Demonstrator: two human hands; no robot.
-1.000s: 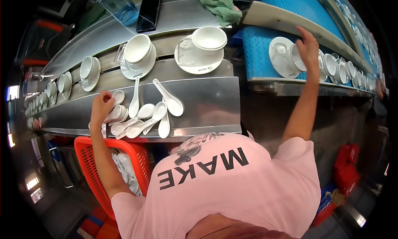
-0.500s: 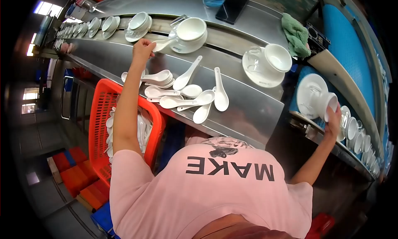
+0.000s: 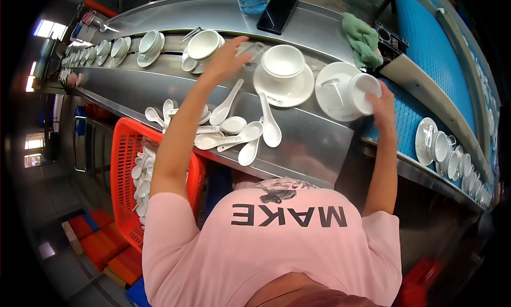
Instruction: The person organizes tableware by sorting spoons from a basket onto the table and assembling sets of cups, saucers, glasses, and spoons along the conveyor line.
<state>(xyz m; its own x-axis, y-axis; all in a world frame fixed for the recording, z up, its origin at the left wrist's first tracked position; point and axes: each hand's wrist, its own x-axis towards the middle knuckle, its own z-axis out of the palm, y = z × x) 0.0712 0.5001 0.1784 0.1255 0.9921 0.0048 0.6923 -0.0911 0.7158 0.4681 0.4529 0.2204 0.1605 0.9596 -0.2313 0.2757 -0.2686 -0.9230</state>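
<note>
My left hand point(image 3: 230, 59) is above the line of dishes with fingers apart, holding nothing. Its fingertips are at a clear glass cup point(image 3: 255, 54); whether they touch it I cannot tell. Right of the cup, a white bowl point(image 3: 283, 62) sits on a white saucer point(image 3: 291, 98). My right hand point(image 3: 382, 102) grips another white bowl point(image 3: 366, 89) at its rim. That bowl is on a saucer point(image 3: 332, 107) with a clear glass cup point(image 3: 329, 84). A white spoon point(image 3: 189, 64) lies beside a bowl point(image 3: 204, 44) to the left.
Loose white soup spoons point(image 3: 271, 129) lie on the metal ledge before me. A red basket point(image 3: 121, 163) of wrapped spoons stands below. More dish sets point(image 3: 150, 42) run left. A blue belt point(image 3: 396, 102) carries stacked dishes. A phone point(image 3: 278, 13) and green cloth point(image 3: 363, 41) lie behind.
My left hand has let go of a spoon and moved right to the glass cup. My right hand has brought a bowl and saucer left from the blue belt. The dish line has shifted left.
</note>
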